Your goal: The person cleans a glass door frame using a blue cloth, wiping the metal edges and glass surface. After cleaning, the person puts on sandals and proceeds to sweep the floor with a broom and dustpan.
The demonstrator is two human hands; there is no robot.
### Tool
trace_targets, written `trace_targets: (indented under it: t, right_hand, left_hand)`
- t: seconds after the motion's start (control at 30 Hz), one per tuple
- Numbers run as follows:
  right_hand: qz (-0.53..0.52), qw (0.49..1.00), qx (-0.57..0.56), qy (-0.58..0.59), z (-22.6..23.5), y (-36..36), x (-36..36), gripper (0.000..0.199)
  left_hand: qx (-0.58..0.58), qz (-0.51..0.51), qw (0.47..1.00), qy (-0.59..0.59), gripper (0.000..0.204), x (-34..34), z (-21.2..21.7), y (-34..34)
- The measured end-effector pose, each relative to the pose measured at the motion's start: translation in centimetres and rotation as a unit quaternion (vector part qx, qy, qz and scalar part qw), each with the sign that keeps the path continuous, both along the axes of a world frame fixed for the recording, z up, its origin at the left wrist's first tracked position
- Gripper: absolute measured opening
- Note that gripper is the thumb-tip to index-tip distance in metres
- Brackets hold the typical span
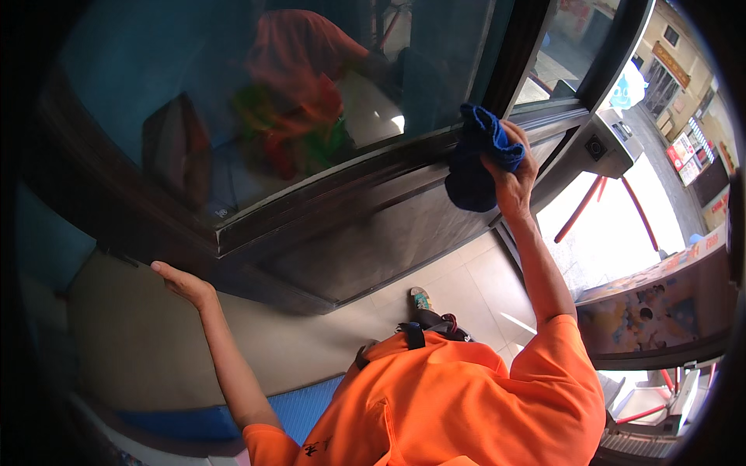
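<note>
My right hand (514, 172) is closed around a bunched dark blue cloth (475, 167). The cloth lies at the dark frame rail (420, 155) below a large glass pane (435, 70), and part of it hangs down over the panel. Off to the left, my left hand (185, 284) is held out beside the lower left of the dark framed door (233, 264), fingers stretched out and holding nothing visible. Whether it touches the door I cannot tell. An orange shirt reflects in the glass.
A turnstile (610, 147) with red arms stands at the right, by a bright opening to a street. Below it is a counter with a picture-covered front (660, 326). Pale tiles (466, 283) cover the floor, and a blue ribbed mat (303, 408) lies at lower left.
</note>
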State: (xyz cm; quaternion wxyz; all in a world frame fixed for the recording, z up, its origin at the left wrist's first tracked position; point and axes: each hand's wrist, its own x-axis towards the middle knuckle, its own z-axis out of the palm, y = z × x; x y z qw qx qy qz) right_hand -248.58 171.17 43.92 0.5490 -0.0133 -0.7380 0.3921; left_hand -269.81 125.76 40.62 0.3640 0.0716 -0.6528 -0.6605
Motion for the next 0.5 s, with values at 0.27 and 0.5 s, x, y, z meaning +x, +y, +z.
trace_targets:
  t: [0.27,0.5]
  right_hand:
    - [-0.282,0.866,0.272,-0.311,2.9,0.6,-3.1,0.044]
    - [-0.168,0.898,0.311,-0.262,0.1,-13.0,-7.5,0.046]
  left_hand:
    - [-0.001,-0.019,1.000,0.020,0.085,-0.8,-0.8,-0.9]
    - [0.033,-0.038,0.998,0.029,0.081,1.0,0.6,-0.3]
